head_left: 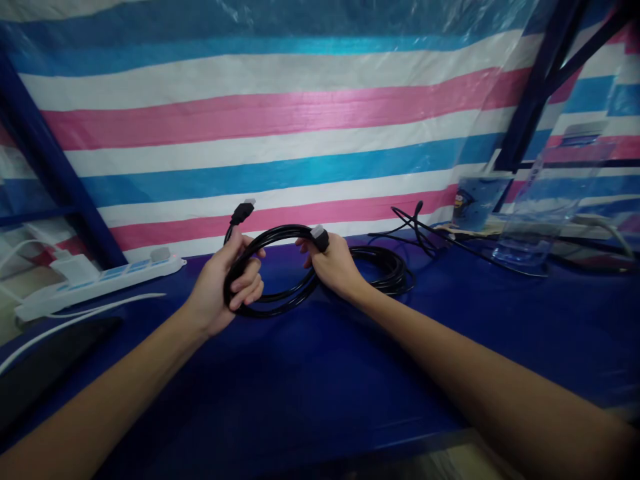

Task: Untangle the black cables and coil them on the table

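A coiled black HDMI-type cable (280, 233) is held up between both hands, just above the blue tabletop (280, 400). My left hand (225, 283) wraps its fingers round the left side of the loops. One plug (243, 212) of the cable sticks up above that hand. At the coil's right side, my right hand (333, 263) is closed on the loops, and a second plug (319, 238) with a pale tip shows by its fingers. Behind the right wrist, another coil of black cable (393, 267) lies on the table.
A white power strip (135, 272) with a charger (75, 268) lies at the left, near a dark flat phone-like object (60, 360) and a white cord (100, 307). To the right stand a patterned cup with a straw (477, 200) and a clear plastic container (545, 200). Striped sheeting (280, 113) hangs behind.
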Motion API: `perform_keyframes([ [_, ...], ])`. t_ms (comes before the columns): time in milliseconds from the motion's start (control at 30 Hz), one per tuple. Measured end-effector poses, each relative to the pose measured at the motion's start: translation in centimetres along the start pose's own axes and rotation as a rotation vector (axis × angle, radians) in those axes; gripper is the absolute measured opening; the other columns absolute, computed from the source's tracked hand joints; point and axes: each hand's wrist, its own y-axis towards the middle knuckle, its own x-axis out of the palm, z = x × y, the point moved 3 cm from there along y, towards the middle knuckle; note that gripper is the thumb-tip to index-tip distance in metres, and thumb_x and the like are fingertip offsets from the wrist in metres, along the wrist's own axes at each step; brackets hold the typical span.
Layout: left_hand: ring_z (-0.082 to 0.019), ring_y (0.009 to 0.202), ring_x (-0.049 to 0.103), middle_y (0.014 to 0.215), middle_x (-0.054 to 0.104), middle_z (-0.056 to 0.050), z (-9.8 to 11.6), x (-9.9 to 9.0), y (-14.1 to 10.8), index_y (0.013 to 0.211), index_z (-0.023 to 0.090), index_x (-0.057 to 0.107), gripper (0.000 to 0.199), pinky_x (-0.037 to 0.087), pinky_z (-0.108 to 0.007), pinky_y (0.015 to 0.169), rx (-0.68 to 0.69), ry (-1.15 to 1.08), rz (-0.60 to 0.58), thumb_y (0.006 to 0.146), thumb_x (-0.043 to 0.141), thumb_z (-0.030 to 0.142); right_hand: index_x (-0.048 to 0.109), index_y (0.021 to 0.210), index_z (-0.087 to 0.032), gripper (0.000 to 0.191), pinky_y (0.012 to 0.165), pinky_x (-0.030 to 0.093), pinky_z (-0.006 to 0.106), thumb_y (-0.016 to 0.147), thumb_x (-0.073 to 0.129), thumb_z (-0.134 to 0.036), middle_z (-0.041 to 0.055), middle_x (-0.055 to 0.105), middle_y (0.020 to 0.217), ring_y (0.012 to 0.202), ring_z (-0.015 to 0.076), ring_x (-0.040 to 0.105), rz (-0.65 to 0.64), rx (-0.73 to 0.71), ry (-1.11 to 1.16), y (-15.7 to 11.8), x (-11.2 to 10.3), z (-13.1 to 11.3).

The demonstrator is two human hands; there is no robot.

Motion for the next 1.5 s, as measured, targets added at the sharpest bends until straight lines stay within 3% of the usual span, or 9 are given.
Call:
perform_keyframes([
  [167,-0.008,0.032,0.035,0.032,0.028,0.003,-0.9,-2.0,0.3,0.06,0.016,0.059,0.059,0.042,-0.024,0.052,-0.093,0.136,-0.202,0.092,0.025,0.051,0.061,0.072,-0.014,0.018,0.057,0.035,0.027,0.068,0.044,-0.007,0.0048,0.06,0.065,0.058,0.0129,0.05,-0.137,-0.257,-0.396,0.4,-1.1,-1.1],
  [267,-0.01,0.036,0.04,0.032,0.026,0.004,-2.5,-3.0,0.4,0.052,0.017,0.055,0.058,0.045,-0.028,0.068,-0.173,0.193,-0.29,0.09,0.028,0.051,0.064,0.075,-0.013,0.02,0.059,0.035,0.028,0.069,0.046,-0.007,0.0073,0.062,0.068,0.061,0.0143,0.052,-0.263,-0.164,-0.51,0.7,-1.3,-0.9],
  [467,-0.015,0.046,0.053,0.032,0.033,0.003,-4.3,-4.0,0.6,0.052,0.019,0.052,0.043,0.037,-0.033,0.096,-0.223,0.223,-0.305,0.086,0.037,0.041,0.066,0.089,-0.012,0.021,0.064,0.041,0.028,0.077,0.05,-0.018,0.0077,0.065,0.074,0.067,0.0161,0.058,-0.417,-0.022,-0.29,0.6,-1.0,-0.2],
  [733,-0.006,0.027,0.023,0.03,0.02,0.007,-3.4,-3.9,1.3,0.047,0.018,0.043,0.052,0.044,-0.024,0.054,-0.199,0.047,0.056,0.087,0.036,0.051,0.06,0.088,-0.011,0.018,0.062,0.045,0.025,0.083,0.052,-0.027,0.006,0.065,0.078,0.061,0.0119,0.059,-0.445,0.006,0.171,0.1,-0.4,-1.8],
  [867,-0.007,0.025,0.026,0.029,0.026,0.006,-1.6,-3.4,1.0,0.05,0.018,0.047,0.048,0.036,-0.022,0.04,-0.04,0.257,0.291,0.085,0.044,0.05,0.06,0.087,-0.013,0.023,0.052,0.035,0.022,0.085,0.051,-0.033,0.0016,0.06,0.067,0.048,0.0076,0.048,-0.475,-0.225,-0.034,-1.3,0.5,-4.2],
  [1000,-0.007,0.026,0.03,0.029,0.03,0.004,-0.3,-1.8,0.6,0.046,0.017,0.044,0.045,0.025,-0.02,0.033,0.09,0.455,0.209,0.083,0.052,0.042,0.065,0.084,-0.013,0.013,0.057,0.03,0.02,0.078,0.055,-0.018,0.0004,0.06,0.068,0.058,0.0081,0.048,-0.436,-0.426,-0.259,-1.8,0.5,-5.9],
  [1167,-0.007,0.027,0.034,0.032,0.036,0.005,-0.1,-1.5,0.7,0.058,0.018,0.051,0.034,0.038,-0.022,0.039,0.141,0.304,0.2,0.083,0.054,0.039,0.064,0.07,-0.012,0.021,0.048,0.026,0.02,0.08,0.056,-0.028,-0.0041,0.043,0.051,0.046,0.0057,0.036,-0.508,-0.07,-0.013,-1.1,0.6,-4.6],
  [1333,-0.014,0.051,0.06,0.054,0.061,-0.001,0.2,-3.5,1.3,0.072,0.017,0.058,0.028,0.052,-0.027,0.058,0.105,0.033,0.375,0.087,0.046,0.037,0.059,0.074,-0.015,0.028,0.037,0.02,0.021,0.08,0.059,-0.043,-0.0097,0.023,0.044,0.036,0.0045,0.02,-0.19,0.221,0.503,-0.7,0.4,-3.1],
  [1500,-0.016,0.07,0.066,0.069,0.068,-0.004,0.1,-4.5,1.6,0.075,0.015,0.059,0.013,0.054,-0.031,0.072,0.066,-0.174,0.37,0.082,0.05,0.021,0.05,0.077,-0.018,0.027,0.036,0.019,0.02,0.084,0.055,-0.043,-0.0112,0.016,0.045,0.036,0.0047,0.014,0.082,0.244,0.775,0.2,-1.7,-3.5],
])
